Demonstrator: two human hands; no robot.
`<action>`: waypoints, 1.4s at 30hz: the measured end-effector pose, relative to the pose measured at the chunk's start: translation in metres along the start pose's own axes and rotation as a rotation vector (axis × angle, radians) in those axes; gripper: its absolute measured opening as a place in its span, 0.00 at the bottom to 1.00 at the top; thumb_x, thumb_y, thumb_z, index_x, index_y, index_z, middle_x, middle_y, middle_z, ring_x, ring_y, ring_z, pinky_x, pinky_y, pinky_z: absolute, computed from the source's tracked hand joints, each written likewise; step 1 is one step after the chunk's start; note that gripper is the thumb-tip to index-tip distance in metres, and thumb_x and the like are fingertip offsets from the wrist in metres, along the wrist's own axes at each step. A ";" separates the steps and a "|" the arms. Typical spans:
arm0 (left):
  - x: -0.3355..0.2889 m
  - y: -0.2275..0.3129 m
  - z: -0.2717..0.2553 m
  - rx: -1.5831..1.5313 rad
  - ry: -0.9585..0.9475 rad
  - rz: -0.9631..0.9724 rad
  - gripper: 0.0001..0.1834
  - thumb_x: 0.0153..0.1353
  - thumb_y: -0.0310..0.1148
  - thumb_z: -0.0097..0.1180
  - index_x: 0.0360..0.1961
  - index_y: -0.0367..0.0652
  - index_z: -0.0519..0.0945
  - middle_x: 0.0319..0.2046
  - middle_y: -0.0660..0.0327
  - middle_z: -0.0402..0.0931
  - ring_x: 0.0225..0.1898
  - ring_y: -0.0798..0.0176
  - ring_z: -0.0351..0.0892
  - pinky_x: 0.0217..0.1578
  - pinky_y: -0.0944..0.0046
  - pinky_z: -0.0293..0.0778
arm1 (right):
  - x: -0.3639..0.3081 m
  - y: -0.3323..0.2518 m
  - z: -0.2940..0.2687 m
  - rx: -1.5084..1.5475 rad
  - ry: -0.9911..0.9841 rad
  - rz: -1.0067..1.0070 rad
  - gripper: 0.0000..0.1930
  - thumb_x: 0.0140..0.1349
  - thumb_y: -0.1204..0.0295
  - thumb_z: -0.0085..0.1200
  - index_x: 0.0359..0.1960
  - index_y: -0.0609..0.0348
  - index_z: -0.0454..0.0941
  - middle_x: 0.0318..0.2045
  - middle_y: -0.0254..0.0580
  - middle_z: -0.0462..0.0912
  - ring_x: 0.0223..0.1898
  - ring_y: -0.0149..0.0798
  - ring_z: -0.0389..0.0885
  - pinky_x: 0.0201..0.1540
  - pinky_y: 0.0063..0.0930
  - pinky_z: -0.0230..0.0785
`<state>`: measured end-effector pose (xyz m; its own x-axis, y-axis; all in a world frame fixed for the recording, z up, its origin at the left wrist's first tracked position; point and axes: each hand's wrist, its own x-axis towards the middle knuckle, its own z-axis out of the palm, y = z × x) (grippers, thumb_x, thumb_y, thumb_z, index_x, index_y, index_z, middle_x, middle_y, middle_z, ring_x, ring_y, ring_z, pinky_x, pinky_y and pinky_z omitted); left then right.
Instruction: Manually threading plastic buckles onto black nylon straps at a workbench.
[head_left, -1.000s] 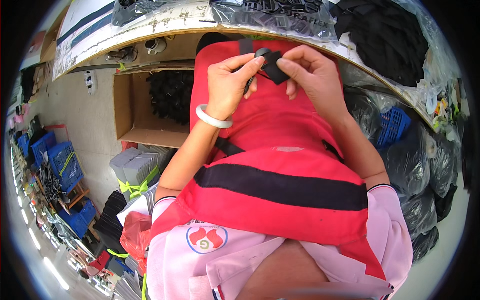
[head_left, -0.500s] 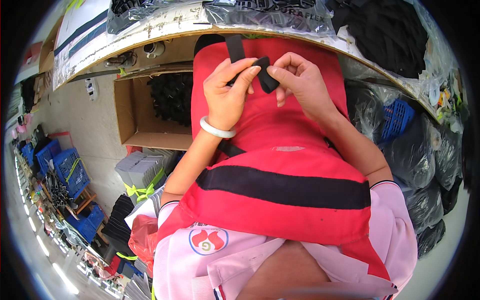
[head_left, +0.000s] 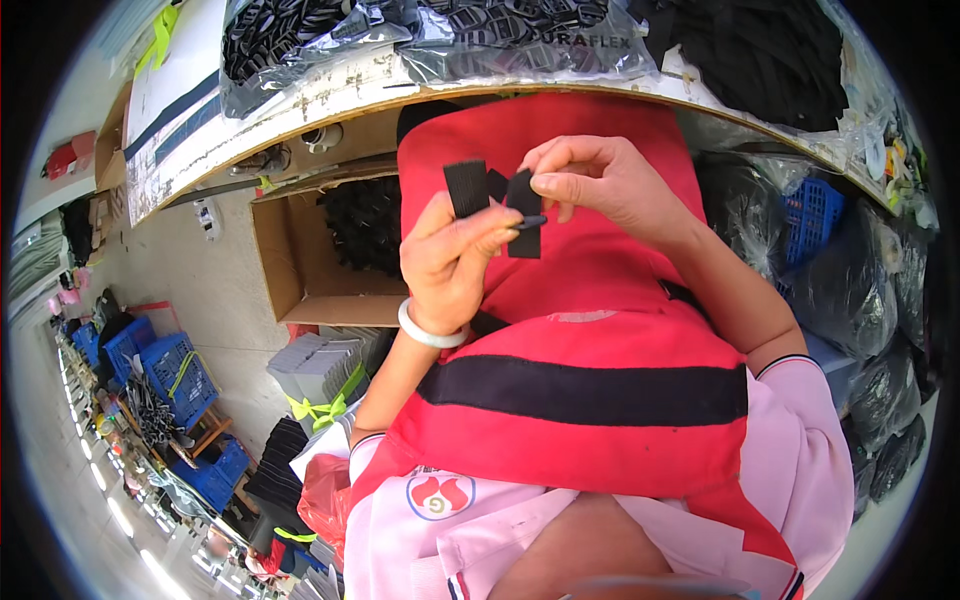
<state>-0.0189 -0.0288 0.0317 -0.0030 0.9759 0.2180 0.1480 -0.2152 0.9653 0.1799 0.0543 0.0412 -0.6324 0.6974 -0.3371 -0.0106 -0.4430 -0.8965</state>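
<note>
My left hand (head_left: pixel 445 258) is closed, its thumb and fingers pinching black webbing strap (head_left: pixel 466 188) in front of the red apron. One ribbed length of the strap sticks up above the fingers. At the fingertips is a small dark plastic piece (head_left: pixel 530 222), seemingly a buckle, with strap showing above and below it. My right hand (head_left: pixel 615 190) pinches the upper end of that strap between thumb and forefinger. Whether the strap passes through the dark piece is not clear. A pale bangle (head_left: pixel 430 328) circles my left wrist.
Ahead is a worn white table (head_left: pixel 300 105) with a clear bag of black buckles (head_left: pixel 480 30) and a heap of black strapping (head_left: pixel 765 60). An open cardboard box (head_left: pixel 290 255) with black pieces stands on the left. Black plastic bags (head_left: pixel 840 300) and a blue basket (head_left: pixel 812 215) crowd the right.
Both hands sit lower in the picture, and the whole view has shifted too. The strap's folded end has straightened upward, and the dark plastic piece now shows at my left fingertips.
</note>
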 end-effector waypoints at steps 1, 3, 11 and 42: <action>-0.002 0.002 0.001 -0.018 0.004 0.052 0.07 0.57 0.20 0.61 0.38 0.34 0.84 0.34 0.56 0.78 0.28 0.68 0.77 0.28 0.71 0.72 | -0.001 -0.001 0.002 0.018 0.033 -0.042 0.09 0.63 0.69 0.60 0.35 0.64 0.81 0.34 0.39 0.83 0.29 0.26 0.79 0.34 0.20 0.73; -0.003 0.005 -0.001 -0.032 0.010 0.105 0.06 0.57 0.20 0.62 0.37 0.32 0.84 0.34 0.56 0.78 0.28 0.67 0.76 0.27 0.71 0.71 | -0.004 -0.004 0.002 0.052 -0.003 -0.008 0.08 0.62 0.69 0.60 0.34 0.63 0.80 0.38 0.41 0.82 0.31 0.27 0.79 0.38 0.21 0.73; -0.005 0.007 -0.003 0.136 -0.049 0.222 0.09 0.55 0.21 0.64 0.38 0.35 0.84 0.33 0.55 0.79 0.32 0.63 0.78 0.32 0.68 0.74 | -0.010 -0.006 0.010 0.133 0.076 -0.064 0.05 0.60 0.73 0.60 0.33 0.61 0.78 0.41 0.42 0.82 0.40 0.28 0.80 0.46 0.23 0.74; -0.057 -0.042 -0.007 -0.435 0.275 -0.487 0.07 0.63 0.22 0.57 0.41 0.32 0.82 0.31 0.62 0.74 0.19 0.75 0.71 0.20 0.75 0.64 | 0.057 -0.050 0.077 -0.135 0.115 -0.571 0.13 0.62 0.74 0.59 0.47 0.65 0.77 0.39 0.38 0.83 0.40 0.26 0.80 0.46 0.21 0.73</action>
<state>-0.0319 -0.0761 -0.0202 -0.2262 0.9331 -0.2797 -0.3419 0.1928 0.9198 0.0850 0.0733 0.0891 -0.4677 0.8640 0.1866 -0.2213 0.0899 -0.9710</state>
